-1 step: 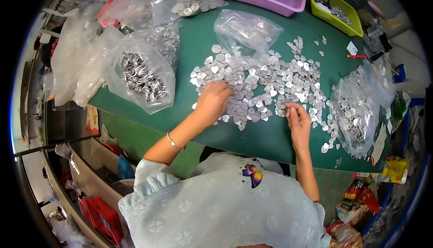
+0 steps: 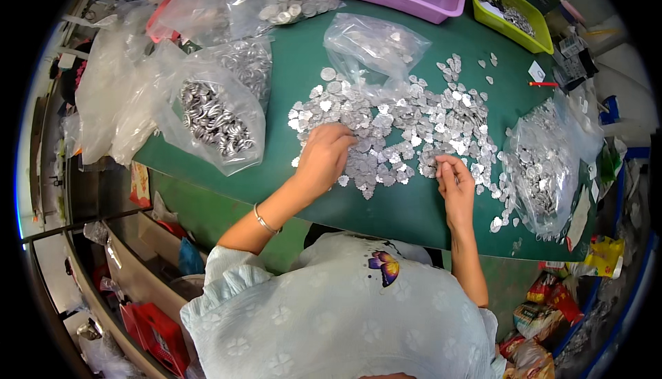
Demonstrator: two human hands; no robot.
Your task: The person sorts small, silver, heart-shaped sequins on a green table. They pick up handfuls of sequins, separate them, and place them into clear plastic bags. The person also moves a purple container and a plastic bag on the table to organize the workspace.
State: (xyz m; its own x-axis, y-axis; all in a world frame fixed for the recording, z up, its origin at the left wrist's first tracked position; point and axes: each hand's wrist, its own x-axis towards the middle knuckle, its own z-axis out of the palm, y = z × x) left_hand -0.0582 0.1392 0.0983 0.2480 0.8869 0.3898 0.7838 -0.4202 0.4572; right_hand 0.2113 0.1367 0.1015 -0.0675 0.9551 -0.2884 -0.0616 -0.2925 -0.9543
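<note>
Small silvery metal pieces [image 2: 372,145], many leaf- or heart-shaped, lie spread in a loose heap on the green table [image 2: 345,210]. At the heap's left side, my left hand [image 2: 325,155] rests with fingers curled down onto the pieces. Its fingertips are mostly hidden, and what they grip cannot be made out. My right hand [image 2: 456,182] is at the heap's near right edge, thumb and fingers drawn together. Anything between those fingertips is too small to name. A clear plastic bag [image 2: 372,41] with some similar pieces lies over the heap's far side.
Clear bags of curved silvery parts [image 2: 214,120] and round discs [image 2: 296,10] lie left and far left. At the back stand a purple tray [image 2: 431,7] and a yellow-green tray [image 2: 534,41]. A filled bag [image 2: 541,172] and red pen [image 2: 543,84] are on the right.
The whole view has shifted very slightly. Both hands keep the same places and poses at the heap.
</note>
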